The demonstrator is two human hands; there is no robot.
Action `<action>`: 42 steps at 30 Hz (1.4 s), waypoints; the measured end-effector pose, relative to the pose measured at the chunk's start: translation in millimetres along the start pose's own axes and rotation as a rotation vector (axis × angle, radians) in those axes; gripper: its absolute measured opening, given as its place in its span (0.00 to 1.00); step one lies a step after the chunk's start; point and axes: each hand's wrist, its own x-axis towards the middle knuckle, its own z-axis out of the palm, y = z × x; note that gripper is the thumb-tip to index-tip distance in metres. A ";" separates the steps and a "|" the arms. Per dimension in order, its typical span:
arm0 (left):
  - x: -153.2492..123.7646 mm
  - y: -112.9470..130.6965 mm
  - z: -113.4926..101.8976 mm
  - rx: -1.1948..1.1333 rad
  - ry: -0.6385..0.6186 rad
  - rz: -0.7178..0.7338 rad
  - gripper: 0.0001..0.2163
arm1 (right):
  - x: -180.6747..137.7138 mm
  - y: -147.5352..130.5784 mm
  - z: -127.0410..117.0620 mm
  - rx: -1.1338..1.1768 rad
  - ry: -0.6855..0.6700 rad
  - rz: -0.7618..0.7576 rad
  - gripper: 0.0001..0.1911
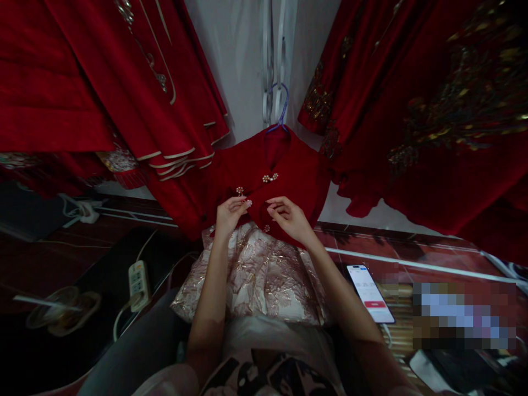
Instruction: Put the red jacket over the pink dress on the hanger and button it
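in the head view, a red garment (303,165) hung at the middle of the frame from a purple hanger (284,113), its lower edge partly covered by the forearms. the left hand (230,215), left of centre, had its fingers bent close together over the garment's front; a small pale ornament (248,203) showed at its fingertips, but whether it was gripped could not be told. a flower clasp (240,191) stood just above those fingers, its base hidden. the right hand (290,219), right of centre, was loosely curled, thumb near the fingers, and whether it had hold of anything was unclear. a pale patterned cloth (264,275) spread below, crossed by both forearms. red clothes (103,71) at the upper left were cut off by the frame. at the lower right lay a phone (371,294), its screen text too small to read, beside a pixelated patch. a container (53,308) at the lower left was lost in shadow, near a power strip (138,286).
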 end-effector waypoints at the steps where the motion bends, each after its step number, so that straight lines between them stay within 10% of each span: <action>1: -0.7 0.8 -0.9 0.015 0.000 0.021 0.19 | 0.6 2.4 2.4 0.003 0.013 -0.005 0.16; 8: -12.6 4.4 6.5 0.107 -0.339 -0.118 0.18 | 4.8 23.4 15.6 0.035 0.044 -0.023 0.22; 16: 6.8 -18.9 4.4 0.243 0.159 0.295 0.13 | 4.8 10.7 4.8 0.089 0.011 -0.036 0.19; 28: 10.8 -34.1 6.9 0.322 0.117 0.339 0.15 | 13.0 13.7 9.2 0.082 -0.086 -0.052 0.16; 42: 25.4 -24.2 12.6 0.057 0.171 0.168 0.13 | 66.7 31.4 47.4 -0.206 0.129 -0.174 0.11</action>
